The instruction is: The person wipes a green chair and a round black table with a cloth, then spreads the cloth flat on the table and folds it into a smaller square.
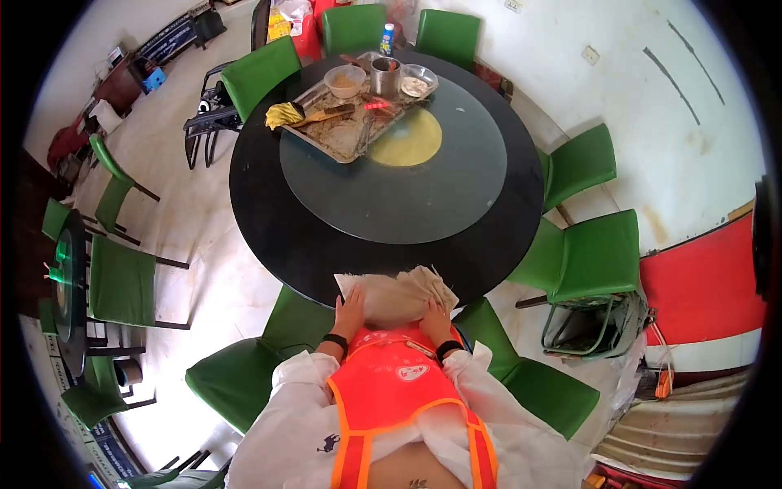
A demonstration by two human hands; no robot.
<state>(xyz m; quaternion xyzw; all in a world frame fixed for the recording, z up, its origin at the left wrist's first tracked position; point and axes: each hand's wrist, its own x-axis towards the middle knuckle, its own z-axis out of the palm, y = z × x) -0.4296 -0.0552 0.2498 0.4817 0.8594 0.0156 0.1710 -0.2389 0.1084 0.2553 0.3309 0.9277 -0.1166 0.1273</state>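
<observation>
A folded beige cloth [389, 298] with frayed, crumpled edges lies at the near rim of the round black table [273, 220], in front of my orange apron. My left hand [351, 314] grips its left end, with the fingers pointing up along the material. At the right end, my right hand [437, 319] holds a bunched part of the same cloth. Both thumbs and some fingers are partly hidden by the folds.
On the glass turntable [342, 212], a metal tray [330, 147] carries a yellow glove [283, 115], a brush [326, 115], a plastic tub [344, 81], a metal pot [385, 77] and a clear container [417, 81]. A blue bottle [388, 39] stands behind. Several green chairs [590, 253] surround the table.
</observation>
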